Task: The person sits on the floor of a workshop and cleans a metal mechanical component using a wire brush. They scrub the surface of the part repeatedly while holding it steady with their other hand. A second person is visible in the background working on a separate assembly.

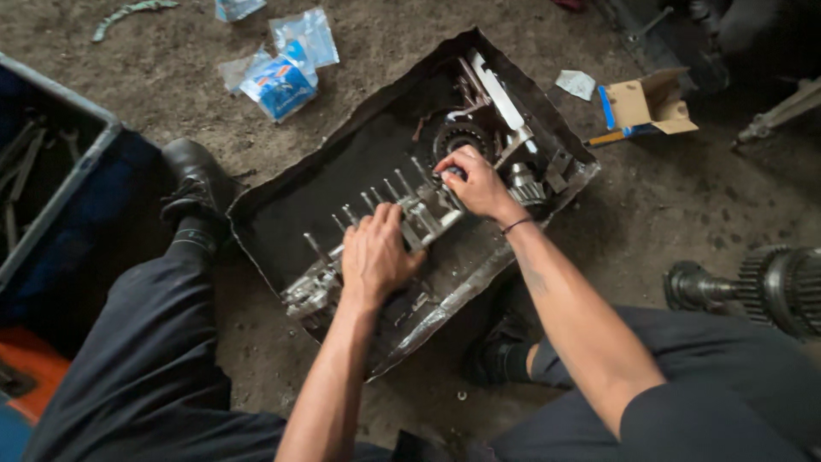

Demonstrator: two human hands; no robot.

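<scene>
A long metal casting with several upright studs lies slanted in a dark, oily metal tray on the dirt floor. My left hand presses down on the middle of the casting, fingers curled over it. My right hand grips a small object at the casting's far end; what it holds is hidden under the fingers. A round gear and other metal parts sit at the tray's far corner, just beyond my right hand.
A toothed gear shaft lies on the ground at right. An open cardboard box sits past the tray. Plastic bags lie at top left. A tool crate stands left. My boot rests beside the tray.
</scene>
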